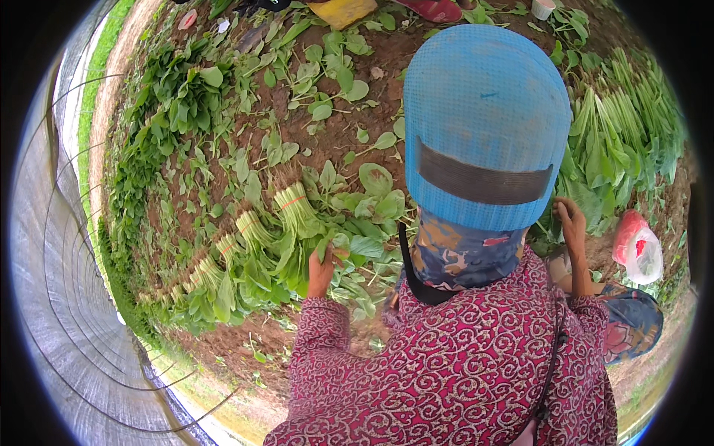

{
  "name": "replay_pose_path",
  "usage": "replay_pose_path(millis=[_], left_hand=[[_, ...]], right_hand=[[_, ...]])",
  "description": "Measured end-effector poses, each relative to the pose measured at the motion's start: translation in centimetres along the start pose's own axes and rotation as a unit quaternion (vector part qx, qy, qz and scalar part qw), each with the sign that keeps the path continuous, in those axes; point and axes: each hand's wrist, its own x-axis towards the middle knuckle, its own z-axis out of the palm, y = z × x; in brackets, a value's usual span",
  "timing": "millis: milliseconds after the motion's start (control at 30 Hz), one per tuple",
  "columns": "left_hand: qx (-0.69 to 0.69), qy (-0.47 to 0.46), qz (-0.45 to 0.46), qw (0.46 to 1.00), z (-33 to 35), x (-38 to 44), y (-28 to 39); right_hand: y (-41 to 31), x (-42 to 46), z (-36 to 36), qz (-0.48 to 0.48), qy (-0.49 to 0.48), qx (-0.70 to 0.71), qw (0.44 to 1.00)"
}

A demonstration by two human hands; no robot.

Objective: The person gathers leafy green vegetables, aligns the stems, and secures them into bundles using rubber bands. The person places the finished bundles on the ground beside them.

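Note:
Neither of my hands is in view. Close before me is another person seen from behind, in a blue cap [485, 106] and a patterned red top [446, 368]. That person's left hand [322, 270] is at the leaves of a bundle of leafy greens [293, 209], tied with a red band. Their right hand [572, 220] is raised beside a heap of loose leafy greens [608, 134]; whether it holds anything is unclear. More tied bundles [254, 226] lie in a row to the left, roots pointing away from me.
Brown soil [362, 72] is strewn with loose leaves. Dark green leafy plants [173, 106] line the left, beside a mesh wall [61, 290]. A plastic bag [641, 253] with red contents lies at right. A yellow object [343, 12] and a small cup [542, 8] are at the far edge.

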Motion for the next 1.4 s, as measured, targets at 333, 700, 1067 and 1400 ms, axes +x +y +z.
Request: replay_pose_path(millis=[333, 700, 1067, 1400], left_hand=[[0.434, -0.386, -0.180, 0.794, 2.8, -6.4, -1.8], [0.180, 0.073, 0.242, 0.951, 4.2, -1.2, 18.4], [-0.254, -0.257, 0.487, 0.795, 18.5, -12.8, 34.2], [-0.243, -0.309, 0.188, 0.900, 35.9, -1.8, 32.1]], right_hand=[[-0.7, 0.5, 0.4, -0.017, -0.016, -0.037, 0.999], [-2.0, 1.3, 1.5, -0.116, 0.075, -0.095, 0.986], [-2.4, 1.9, 3.3, -0.208, 0.234, -0.204, 0.928], [-2.2, -3.4, 4.8, -0.224, 0.093, -0.537, 0.808]])
